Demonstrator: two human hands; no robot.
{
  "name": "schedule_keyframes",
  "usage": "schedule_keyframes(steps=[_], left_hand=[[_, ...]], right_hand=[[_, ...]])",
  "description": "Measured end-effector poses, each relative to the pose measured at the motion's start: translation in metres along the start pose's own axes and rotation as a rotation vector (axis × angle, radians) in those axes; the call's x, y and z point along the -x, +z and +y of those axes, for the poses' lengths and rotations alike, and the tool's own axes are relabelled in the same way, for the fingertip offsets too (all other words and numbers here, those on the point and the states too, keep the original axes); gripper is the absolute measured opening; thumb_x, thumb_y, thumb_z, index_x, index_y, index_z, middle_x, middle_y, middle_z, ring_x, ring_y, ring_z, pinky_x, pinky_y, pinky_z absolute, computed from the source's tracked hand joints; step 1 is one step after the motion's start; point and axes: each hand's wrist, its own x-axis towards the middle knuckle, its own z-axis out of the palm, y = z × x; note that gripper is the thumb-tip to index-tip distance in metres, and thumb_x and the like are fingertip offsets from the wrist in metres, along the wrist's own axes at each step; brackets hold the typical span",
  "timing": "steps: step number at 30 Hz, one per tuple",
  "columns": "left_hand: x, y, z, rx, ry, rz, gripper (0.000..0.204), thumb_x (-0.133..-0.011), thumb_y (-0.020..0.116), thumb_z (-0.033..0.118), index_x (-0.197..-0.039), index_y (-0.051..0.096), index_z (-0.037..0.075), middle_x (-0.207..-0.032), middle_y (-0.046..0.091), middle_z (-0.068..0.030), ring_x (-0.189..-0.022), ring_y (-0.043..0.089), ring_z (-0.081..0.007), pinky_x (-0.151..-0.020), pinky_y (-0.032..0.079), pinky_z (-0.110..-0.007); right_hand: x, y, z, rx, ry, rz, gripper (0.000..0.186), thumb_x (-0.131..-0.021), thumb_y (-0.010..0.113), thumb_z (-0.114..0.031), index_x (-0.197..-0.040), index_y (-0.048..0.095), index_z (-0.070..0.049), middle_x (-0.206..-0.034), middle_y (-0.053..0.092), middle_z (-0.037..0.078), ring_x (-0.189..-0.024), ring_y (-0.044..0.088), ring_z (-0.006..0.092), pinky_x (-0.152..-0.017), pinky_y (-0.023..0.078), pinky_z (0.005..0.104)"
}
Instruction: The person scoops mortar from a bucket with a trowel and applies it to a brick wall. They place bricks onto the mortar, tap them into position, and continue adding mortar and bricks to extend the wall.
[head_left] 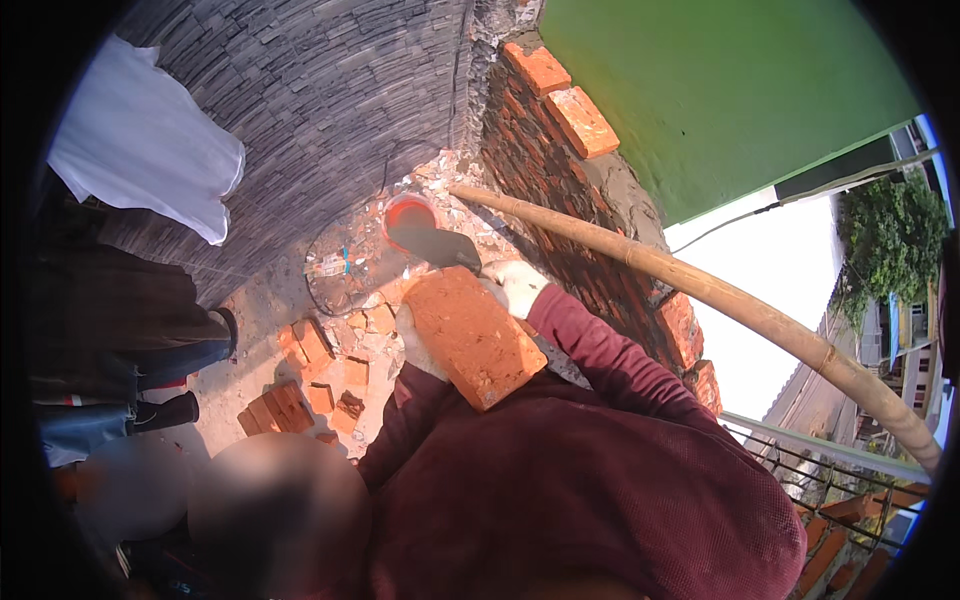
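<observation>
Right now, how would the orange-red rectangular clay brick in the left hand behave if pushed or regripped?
The brick is probably stiff: its block shape shows no sag. It's likely fairly heavy for its size, since it looks like solid fired clay. Its grainy, pitted face shouldn't be slippery, but corners may chip; broken orange brick pieces lie on the ground.

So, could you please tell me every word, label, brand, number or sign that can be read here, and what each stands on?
None can be read.
Dark clothing at the lower left: a small pale marking, too blurred to read.
Litter left of the red bucket: coloured patches, too small to tell if printed.
Held brick and trowel: no lettering shows.
Distant buildings at the right: too small to make out any sign.
</observation>
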Motion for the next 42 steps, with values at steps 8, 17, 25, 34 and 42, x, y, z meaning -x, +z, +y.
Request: schedule_keyframes(steps=[8,17,25,34,42], left_hand=[[0.014,-0.055,0.038,-0.048,0.017,0.178,0.072,-0.101,0.044,0.063,-0.150,0.047,0.010,-0.144,0.057,-0.0144,-0.127,0.059,-0.0301,-0.107,0.051,-0.046],[0.009,-0.100,0.080,0.009,0.061,0.020,0.069,-0.104,0.042,0.058,-0.155,0.041,0.011,-0.153,0.050,-0.0138,-0.137,0.051,-0.0326,-0.114,0.045,-0.047],[-0.016,-0.020,0.075,-0.311,0.039,0.445,0.069,-0.101,0.052,0.054,-0.151,0.043,0.008,-0.148,0.053,-0.0138,-0.134,0.054,-0.0320,-0.113,0.047,-0.048],[-0.072,-0.015,0.047,-0.237,0.030,0.387,0.087,-0.101,0.045,0.070,-0.152,0.038,0.000,-0.147,0.051,-0.0156,-0.132,0.056,-0.0300,-0.107,0.052,-0.042],[-0.023,-0.125,0.060,-0.467,0.148,0.588,0.035,-0.103,0.063,0.014,-0.137,0.059,0.005,-0.091,0.065,0.0007,-0.077,0.068,-0.0108,-0.077,0.064,-0.030]], right_hand=[[-0.030,-0.007,-0.047,-0.434,0.232,-0.257,0.016,-0.096,0.059,-0.012,-0.099,0.073,-0.004,-0.085,0.073,0.013,-0.076,0.068,0.0199,-0.071,0.053,0.0371],[-0.062,-0.005,-0.074,-0.334,0.244,-0.083,0.046,-0.102,0.057,-0.044,-0.112,0.071,-0.002,-0.105,0.074,0.019,-0.093,0.068,0.0309,-0.086,0.052,0.0428],[-0.046,-0.024,-0.149,0.006,0.093,-0.216,0.119,-0.069,0.084,-0.067,-0.154,0.040,0.003,-0.140,0.059,0.028,-0.129,0.060,0.0369,-0.109,0.046,0.0412],[-0.042,-0.106,-0.082,-0.156,0.105,-0.069,0.098,-0.074,0.084,-0.048,-0.154,0.044,-0.008,-0.144,0.057,0.025,-0.133,0.056,0.0389,-0.110,0.045,0.0426],[-0.013,-0.273,0.054,0.375,0.556,0.088,0.115,-0.058,0.088,-0.053,-0.156,0.045,-0.009,-0.139,0.057,0.027,-0.126,0.060,0.0415,-0.109,0.049,0.0448]])
